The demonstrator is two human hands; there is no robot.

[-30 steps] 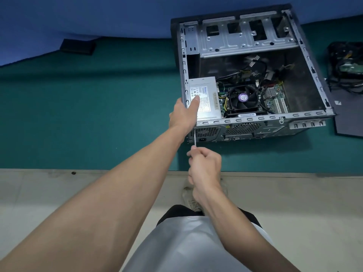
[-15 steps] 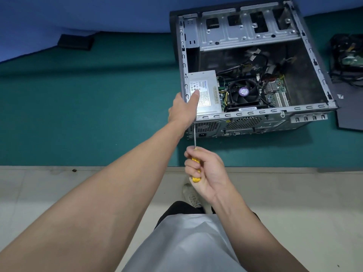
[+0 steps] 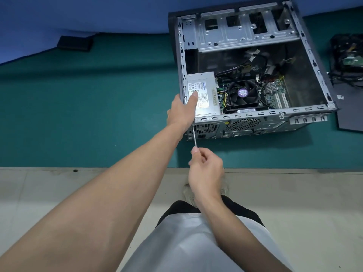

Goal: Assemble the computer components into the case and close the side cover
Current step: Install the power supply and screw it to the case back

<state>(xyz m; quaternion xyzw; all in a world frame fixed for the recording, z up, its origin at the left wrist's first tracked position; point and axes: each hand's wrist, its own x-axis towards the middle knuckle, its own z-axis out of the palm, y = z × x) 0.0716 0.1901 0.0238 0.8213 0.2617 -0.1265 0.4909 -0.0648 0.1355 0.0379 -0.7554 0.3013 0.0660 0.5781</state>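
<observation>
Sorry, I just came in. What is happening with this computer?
A person works on an open computer case on a green table. The left hand holds its near corner, thumb on the power supply. The right hand grips a screwdriver, tip at the rear panel by that supply. A dark panel lies to the right, not fitted.

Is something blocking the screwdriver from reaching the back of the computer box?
Nothing visible does. The screwdriver in the right hand reaches straight to the rear panel of the case. The left hand, holding that corner, partly hides its tip.
</observation>
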